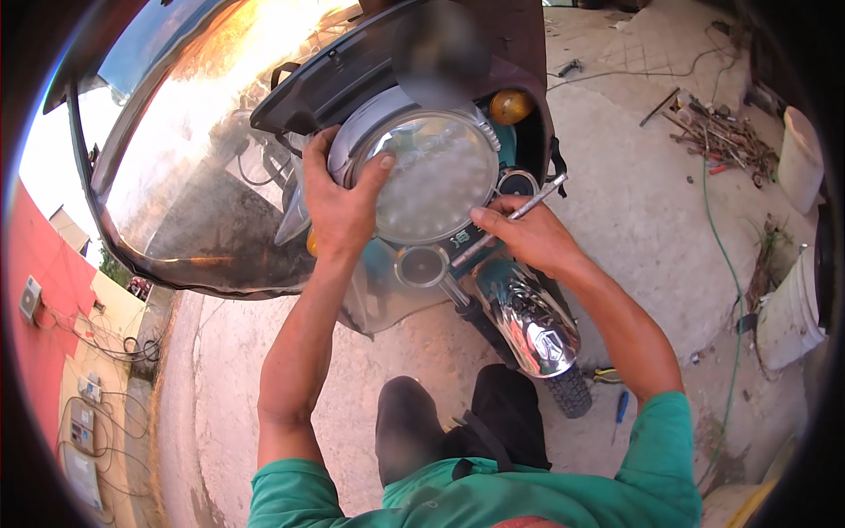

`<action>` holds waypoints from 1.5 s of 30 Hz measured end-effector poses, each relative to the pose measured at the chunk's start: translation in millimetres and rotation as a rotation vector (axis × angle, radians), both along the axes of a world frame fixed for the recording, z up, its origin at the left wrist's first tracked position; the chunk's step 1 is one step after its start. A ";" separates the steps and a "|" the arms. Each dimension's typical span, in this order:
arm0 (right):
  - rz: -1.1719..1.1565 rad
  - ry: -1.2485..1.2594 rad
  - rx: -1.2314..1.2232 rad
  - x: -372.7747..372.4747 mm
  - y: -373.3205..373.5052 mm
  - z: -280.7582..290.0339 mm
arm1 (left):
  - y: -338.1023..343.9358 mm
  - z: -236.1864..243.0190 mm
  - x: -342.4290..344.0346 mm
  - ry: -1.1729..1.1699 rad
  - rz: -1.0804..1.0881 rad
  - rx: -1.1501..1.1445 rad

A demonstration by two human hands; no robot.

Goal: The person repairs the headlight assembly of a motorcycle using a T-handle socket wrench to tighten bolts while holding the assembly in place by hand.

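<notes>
A large round headlight (436, 180) with a clear lens sits at the front of a dark-bodied vehicle. My left hand (345, 201) grips its left rim, thumb on the lens and fingers behind the edge. Pinched in my right hand (528, 236), by the headlight's lower right edge, is a slim silver rod-shaped tool (547, 190); its exact kind is unclear. It slants from upper right to lower left, its lower end close to the fork. Below the headlight are a chrome front mudguard (528, 321) and the knobbly tyre (569, 393). An orange indicator lamp (510, 106) shows at upper right.
A clear windscreen (220, 211) curves at left. On the concrete lie a blue screwdriver (622, 407), yellow-handled pliers (606, 375) and a heap of metal tools (723, 145). White buckets (799, 163) stand at right, near a green cable (717, 233). My knees are close below the wheel.
</notes>
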State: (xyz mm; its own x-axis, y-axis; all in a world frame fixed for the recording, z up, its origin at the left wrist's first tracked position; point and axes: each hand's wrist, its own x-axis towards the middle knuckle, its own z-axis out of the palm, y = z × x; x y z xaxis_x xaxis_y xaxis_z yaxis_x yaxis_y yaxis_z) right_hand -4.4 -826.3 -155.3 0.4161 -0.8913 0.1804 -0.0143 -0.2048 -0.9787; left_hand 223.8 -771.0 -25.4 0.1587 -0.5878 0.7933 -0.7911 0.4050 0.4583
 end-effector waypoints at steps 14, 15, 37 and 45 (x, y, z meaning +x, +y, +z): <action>-0.008 -0.208 0.003 19.2 -8.0 -14.5 | 2.7 1.2 -2.5 -0.064 0.038 -0.009; -0.011 -0.192 0.011 17.6 -4.8 -10.5 | 2.2 2.1 -1.8 -0.062 0.043 -0.002; 0.004 -0.128 0.066 10.3 8.6 10.2 | 6.5 8.3 5.1 -0.047 -0.091 0.127; -0.013 -0.090 0.059 12.1 3.8 5.3 | 11.3 6.9 14.9 -0.243 -0.093 0.154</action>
